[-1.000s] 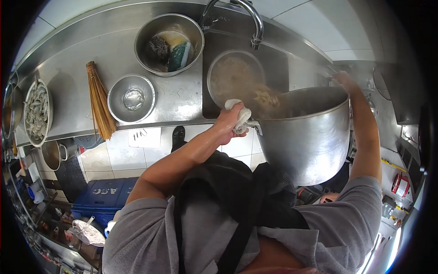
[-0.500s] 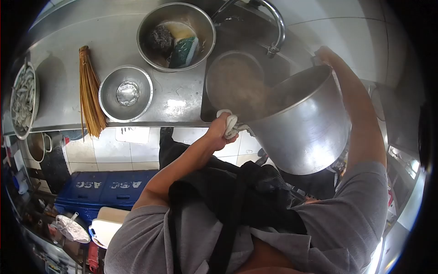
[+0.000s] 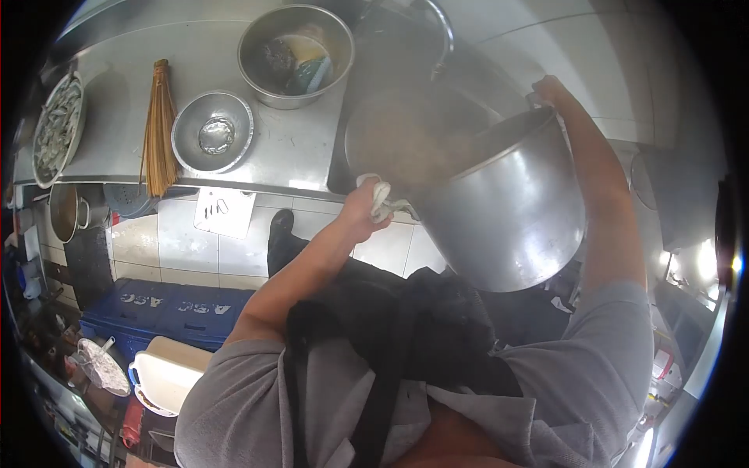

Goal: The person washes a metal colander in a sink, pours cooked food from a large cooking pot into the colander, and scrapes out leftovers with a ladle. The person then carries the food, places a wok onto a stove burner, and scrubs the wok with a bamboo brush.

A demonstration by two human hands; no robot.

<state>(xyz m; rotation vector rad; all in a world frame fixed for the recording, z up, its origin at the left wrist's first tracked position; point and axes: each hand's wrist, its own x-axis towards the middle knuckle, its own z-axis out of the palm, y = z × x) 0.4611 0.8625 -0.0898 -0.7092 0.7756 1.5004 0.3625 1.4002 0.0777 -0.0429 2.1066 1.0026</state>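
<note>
A large metal stockpot (image 3: 507, 222) is tilted, its mouth turned left over the sink (image 3: 337, 160). My left hand (image 3: 362, 212) is closed on a whitish cloth (image 3: 381, 201) at the pot's near side; a handle beneath the cloth is hidden. At the far side of the rim, my right hand (image 3: 551, 90) grips the other handle, its fingers partly out of sight. Below the pot's mouth, a round vessel holding something brown (image 3: 406, 144) stands in the sink, blurred by thick steam.
A faucet (image 3: 446, 47) arches over the sink. On the steel counter are a pot with scrubbers (image 3: 343, 66), a metal bowl (image 3: 243, 129), a bamboo whisk (image 3: 158, 129) and a basin of what looks like shrimp (image 3: 58, 132). Blue bins (image 3: 187, 312) stand below, left.
The view has shifted slightly, and the steam over the sink is thicker and wider. Both hands keep their hold on the tilted pot and cloth.
</note>
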